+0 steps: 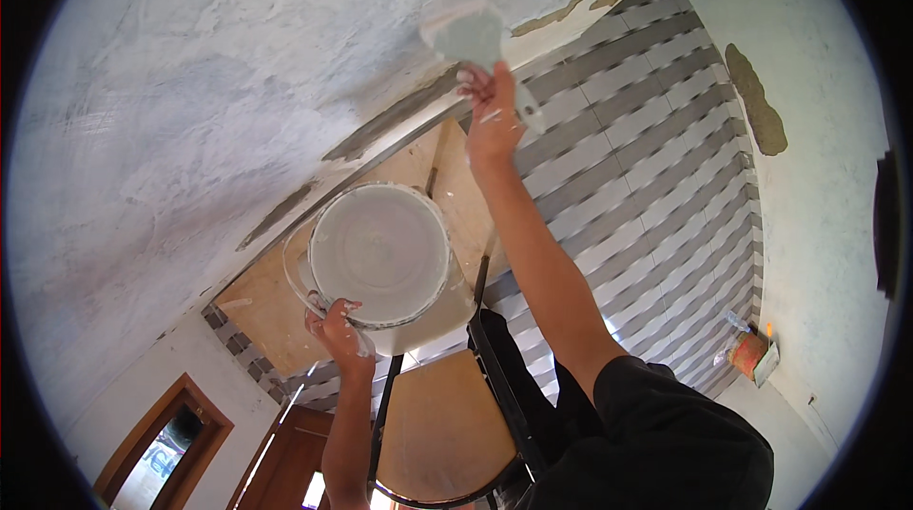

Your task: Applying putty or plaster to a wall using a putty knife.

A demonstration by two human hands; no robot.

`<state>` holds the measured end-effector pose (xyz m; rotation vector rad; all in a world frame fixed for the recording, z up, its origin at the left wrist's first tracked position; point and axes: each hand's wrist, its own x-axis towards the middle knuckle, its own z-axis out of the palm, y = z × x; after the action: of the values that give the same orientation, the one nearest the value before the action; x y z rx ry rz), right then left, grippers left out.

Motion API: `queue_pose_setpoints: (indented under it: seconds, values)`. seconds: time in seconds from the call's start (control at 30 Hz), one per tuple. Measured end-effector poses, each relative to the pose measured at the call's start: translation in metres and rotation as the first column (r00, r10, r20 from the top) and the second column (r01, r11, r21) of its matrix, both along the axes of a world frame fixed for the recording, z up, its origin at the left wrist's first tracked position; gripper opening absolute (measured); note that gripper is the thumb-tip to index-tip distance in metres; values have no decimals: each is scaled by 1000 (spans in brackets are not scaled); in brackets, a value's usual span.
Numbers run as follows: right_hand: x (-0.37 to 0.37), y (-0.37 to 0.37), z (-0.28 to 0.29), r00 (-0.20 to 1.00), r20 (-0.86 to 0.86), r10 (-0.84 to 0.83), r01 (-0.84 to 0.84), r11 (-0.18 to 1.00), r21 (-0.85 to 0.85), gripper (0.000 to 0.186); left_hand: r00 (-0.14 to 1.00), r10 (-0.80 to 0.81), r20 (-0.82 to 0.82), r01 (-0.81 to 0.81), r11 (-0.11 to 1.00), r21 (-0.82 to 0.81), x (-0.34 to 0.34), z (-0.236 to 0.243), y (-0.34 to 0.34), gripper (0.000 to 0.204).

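Note:
My right hand (493, 125), flecked with white, is raised near the wall and wrapped round the handle of a wide putty knife (468, 38). The knife's blade is blurred by motion and overlaps the wall; whether it touches the surface I cannot tell. Lower left, my left hand (342, 331) grips the rim of a white bucket (434, 258), next to its wire handle. Pale grey-white paste coats the bucket's inside. Smears of the same paste cover the left fingers and thumb. The bucket rests upright on a wooden board (259, 306).
A patchy, whitish wall (219, 63) fills the upper left, with bare brown strips low down. Below me stands a chair (442, 424) with black metal tubes and a wooden panel. Striped grey tiles (628, 158) cover the floor. A reddish tub (748, 354) sits at the right.

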<state>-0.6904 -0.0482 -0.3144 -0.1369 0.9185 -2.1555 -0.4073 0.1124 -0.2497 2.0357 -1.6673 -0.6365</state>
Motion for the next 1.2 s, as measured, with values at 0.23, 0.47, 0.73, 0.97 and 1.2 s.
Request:
queue_pose_setpoints:
  seconds: [0.23,0.47,0.73,0.97,1.2]
  values:
    - [-20,3,-64,997,71,-38,19,969,246,25,930,196,-311,-138,970,198,-15,18,-10,6]
    - [-8,8,69,995,-95,21,-24,999,-30,21,695,425,-580,-364,903,226,13,12,8,7]
    - [-33,1,-88,991,-129,-35,47,994,94,24,997,-70,41,67,995,75,7,28,21,11]
    - [-37,-17,-71,998,-60,4,5,989,149,30,787,461,-409,-402,887,228,1,31,25,8]
    - [-33,-2,82,945,-320,69,-115,985,-126,26,655,569,-498,-501,820,278,15,36,29,30]
